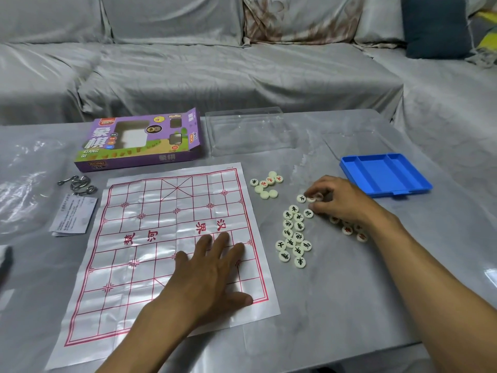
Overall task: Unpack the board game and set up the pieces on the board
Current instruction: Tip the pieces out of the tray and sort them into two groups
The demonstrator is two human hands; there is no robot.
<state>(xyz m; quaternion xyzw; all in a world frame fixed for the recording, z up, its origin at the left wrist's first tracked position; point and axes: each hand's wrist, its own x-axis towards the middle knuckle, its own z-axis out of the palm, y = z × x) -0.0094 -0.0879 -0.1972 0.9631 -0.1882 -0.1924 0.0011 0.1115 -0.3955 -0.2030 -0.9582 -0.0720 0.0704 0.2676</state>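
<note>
Only the head view here, so it all comes from that. The board (pixel 172 251) is a thin glossy sheet, creased from folding; I'd guess it's light and slidey on this smooth table (pixel 336 305), so it wants pinning down rather than gripping.

That's what the left hand (pixel 212 275) is doing: flat on the sheet's near half, fingers straight and spread, holding nothing.

The pieces look like small hard plastic discs, probably light and easy to flick away, best pinched by the rim one at a time. The black-lettered pieces (pixel 294 235) sit in a loose cluster between the two hands, just off the board's right edge. The red-lettered pieces (pixel 352 230) are tucked under the right wrist. A small mixed bunch (pixel 266 184) lies beyond the left hand's fingertips, some face down.

The right hand (pixel 336 200) has its fingers curled, pinching one disc (pixel 312 199) at the far end of the black cluster.

Just past the right hand there's the blue tray (pixel 387 175). The purple box (pixel 139 141) is well beyond the left hand.
</note>
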